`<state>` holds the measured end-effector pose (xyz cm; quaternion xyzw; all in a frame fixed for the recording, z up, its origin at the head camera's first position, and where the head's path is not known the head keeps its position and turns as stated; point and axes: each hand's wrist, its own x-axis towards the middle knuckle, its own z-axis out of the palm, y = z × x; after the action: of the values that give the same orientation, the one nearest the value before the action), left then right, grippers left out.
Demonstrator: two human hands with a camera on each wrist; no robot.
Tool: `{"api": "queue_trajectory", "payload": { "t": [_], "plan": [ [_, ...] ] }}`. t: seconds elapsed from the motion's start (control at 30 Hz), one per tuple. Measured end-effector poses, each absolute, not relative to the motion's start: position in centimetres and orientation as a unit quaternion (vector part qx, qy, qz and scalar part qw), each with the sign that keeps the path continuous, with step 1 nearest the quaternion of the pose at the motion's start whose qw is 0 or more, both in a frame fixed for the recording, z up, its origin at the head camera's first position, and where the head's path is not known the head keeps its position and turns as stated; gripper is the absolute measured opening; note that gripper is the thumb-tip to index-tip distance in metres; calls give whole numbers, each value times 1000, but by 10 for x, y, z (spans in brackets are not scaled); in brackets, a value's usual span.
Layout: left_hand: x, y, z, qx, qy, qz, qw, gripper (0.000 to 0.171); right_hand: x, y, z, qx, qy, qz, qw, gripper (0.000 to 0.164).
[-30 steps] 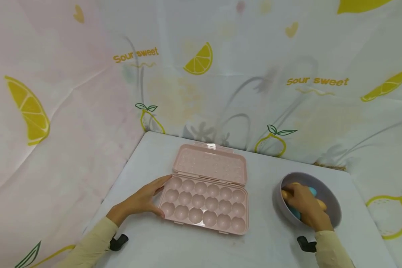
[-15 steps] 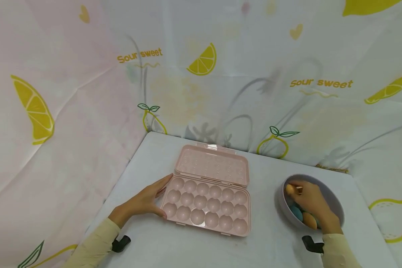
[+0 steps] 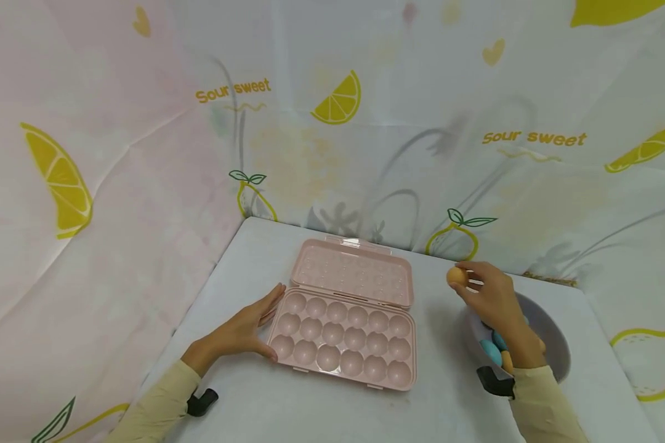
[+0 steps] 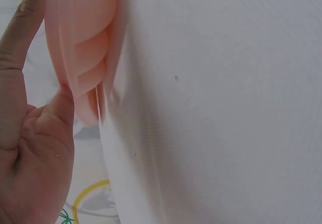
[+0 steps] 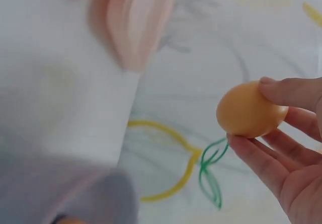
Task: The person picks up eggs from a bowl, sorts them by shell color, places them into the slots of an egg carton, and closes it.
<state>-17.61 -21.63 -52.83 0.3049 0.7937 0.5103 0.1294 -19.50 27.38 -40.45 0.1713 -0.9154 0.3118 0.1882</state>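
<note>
Head view: orange egg [image 3: 457, 276], right of centre, pinched in right hand [image 3: 492, 300] up-left of grey bowl [image 3: 553, 338], other eggs [image 3: 490, 352] partly hidden — left hand [image 3: 238, 329] spread against pink tray [image 3: 343, 335], lower centre, likely steadying it.

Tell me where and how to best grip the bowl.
Probably the bowl, at its right rim, pinched from above: it stands open-topped, the wall there shows bare above the eggs, and the right hand covers the far-left rim.
</note>
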Motion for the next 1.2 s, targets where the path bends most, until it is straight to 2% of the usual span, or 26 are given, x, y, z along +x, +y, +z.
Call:
{"api": "queue_trajectory", "payload": {
  "t": [0.1,0.4,0.73,1.2],
  "plan": [
    [-178,-216,-528,311,792,510,126,142,-201,254,-401,192,-904,332,191,40],
    [-176,-217,-528,310,800,500,116,141,-217,188,-402,258,-858,418,152,39],
    [-173,-219,-529,308,804,494,125,138,-213,112,-417,320,-828,452,92,37],
    [-172,-218,-528,319,806,484,115,135,-204,61,-444,323,-815,480,27,34]
  ]
}}
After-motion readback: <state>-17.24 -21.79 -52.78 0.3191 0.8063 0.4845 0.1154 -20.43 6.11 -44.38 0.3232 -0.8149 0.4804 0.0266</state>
